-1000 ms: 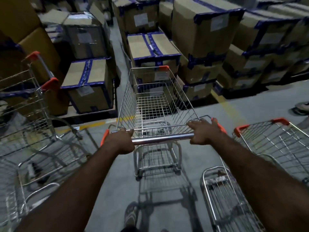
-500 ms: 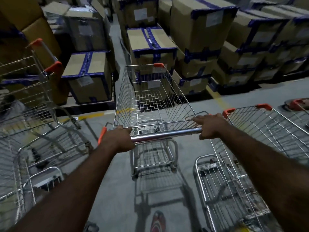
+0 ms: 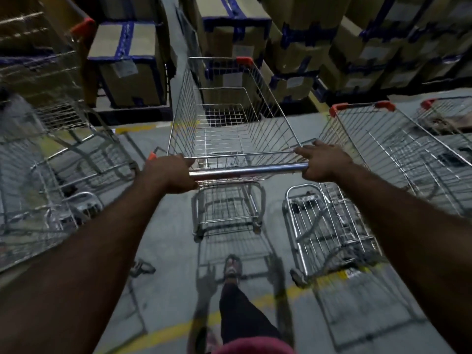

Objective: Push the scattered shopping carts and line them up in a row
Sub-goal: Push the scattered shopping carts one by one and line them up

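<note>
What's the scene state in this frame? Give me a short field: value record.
setting: warehouse floor, stacked taped boxes ahead
held cart: middle cart, basket empty, nose toward the boxes
left hand: grips the handle bar near its left end
right hand: holds the bar's right end
neighbours: left cart and right cart flank it; fourth cart at far right, partly cut off
floor: yellow line crosses under the person's feet

Dim light; blurred sides, edges bowed outward.
</note>
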The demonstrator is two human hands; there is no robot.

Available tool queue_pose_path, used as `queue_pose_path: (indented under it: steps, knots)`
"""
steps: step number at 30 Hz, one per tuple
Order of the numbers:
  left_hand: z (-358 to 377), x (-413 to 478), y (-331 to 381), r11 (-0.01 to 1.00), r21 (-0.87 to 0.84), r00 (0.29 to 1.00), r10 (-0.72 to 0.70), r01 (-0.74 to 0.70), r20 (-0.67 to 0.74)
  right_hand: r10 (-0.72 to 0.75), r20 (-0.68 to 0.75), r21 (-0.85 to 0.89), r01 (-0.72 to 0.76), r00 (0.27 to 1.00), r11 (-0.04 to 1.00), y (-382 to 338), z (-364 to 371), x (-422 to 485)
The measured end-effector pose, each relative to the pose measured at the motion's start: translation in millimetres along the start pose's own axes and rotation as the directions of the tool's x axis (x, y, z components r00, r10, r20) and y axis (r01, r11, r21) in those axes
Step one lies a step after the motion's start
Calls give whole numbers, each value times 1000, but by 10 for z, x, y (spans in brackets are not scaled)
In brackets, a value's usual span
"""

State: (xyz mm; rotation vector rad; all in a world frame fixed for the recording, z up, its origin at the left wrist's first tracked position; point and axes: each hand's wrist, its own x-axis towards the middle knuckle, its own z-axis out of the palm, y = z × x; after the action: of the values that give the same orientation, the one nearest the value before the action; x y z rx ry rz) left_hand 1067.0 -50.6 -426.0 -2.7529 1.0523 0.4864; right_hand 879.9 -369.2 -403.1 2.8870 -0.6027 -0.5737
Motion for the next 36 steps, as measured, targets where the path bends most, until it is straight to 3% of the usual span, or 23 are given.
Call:
queue_pose_path:
  steps: [7, 13, 19, 28, 36]
  knots:
    - [227, -788, 376, 999, -34, 999, -32, 31, -35, 12, 87, 206, -30, 996, 978, 113, 210, -653]
    - [452, -1192, 711, 998, -29, 993, -58, 55, -104, -47, -15, 53, 47, 999, 997, 418, 501, -1121]
    - [567, -1417, 1164, 994, -52, 991, -99, 95, -88, 8, -11, 170, -6, 1000, 985, 829, 707, -1479]
    - [652, -1770, 1816, 990, -13, 988, -138, 137, -65, -65, -12, 24, 65, 998, 998, 1453, 1022, -1883]
    - [737, -1934, 2026, 988, -53, 987, -146, 143, -61, -62, 34, 211, 54, 997, 976, 1648, 1231, -2091]
